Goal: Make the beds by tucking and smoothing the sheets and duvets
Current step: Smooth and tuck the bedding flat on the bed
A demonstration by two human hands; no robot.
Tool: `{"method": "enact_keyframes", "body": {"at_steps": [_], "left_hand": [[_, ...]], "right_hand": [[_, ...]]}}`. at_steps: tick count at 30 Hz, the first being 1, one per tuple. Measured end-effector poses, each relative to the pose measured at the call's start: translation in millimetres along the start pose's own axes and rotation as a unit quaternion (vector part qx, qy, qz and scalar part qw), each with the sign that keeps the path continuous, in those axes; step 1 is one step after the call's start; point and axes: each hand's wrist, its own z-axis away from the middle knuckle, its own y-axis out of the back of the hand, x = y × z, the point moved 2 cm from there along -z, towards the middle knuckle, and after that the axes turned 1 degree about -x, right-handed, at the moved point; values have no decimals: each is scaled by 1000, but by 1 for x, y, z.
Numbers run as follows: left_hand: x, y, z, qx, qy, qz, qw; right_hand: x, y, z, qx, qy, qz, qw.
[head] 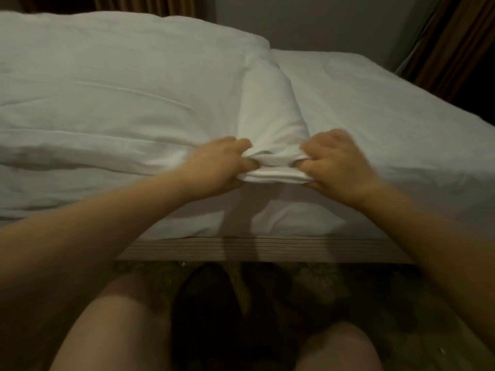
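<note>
We find the left hand [222, 164] and the right hand [334, 162] both gripping the same folded hem [276, 175] of the white duvet [107, 89], fingers curled over the top and thumbs underneath, a short span of the hem taut between them. This hem lies just inside the near edge of the bed and runs left to right, parallel to the mattress border [254, 247]. From the grip a raised ridge of duvet runs straight away towards the far side. The bulk of the duvet lies to the left, and the sheet [388, 116] lies uncovered to the right. We judge that the coming move is a draw to the right across the sheet. The right hand is nearer that side and would lead it.
</note>
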Motion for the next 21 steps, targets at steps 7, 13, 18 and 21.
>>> {"method": "enact_keyframes", "body": {"at_steps": [7, 13, 18, 21], "left_hand": [[7, -20, -8, -156, 59, 70, 984], [10, -26, 22, -80, 32, -19, 996], [8, -14, 50, -14, 67, -21, 997], [0, 1, 80, 15, 95, -65, 993]], "right_hand": [[-7, -38, 30, -87, -41, 22, 995], [-25, -39, 26, -26, -59, -36, 997], [-74, -34, -46, -14, -55, -68, 996], [-95, -44, -77, 5, -58, -93, 994]]}}
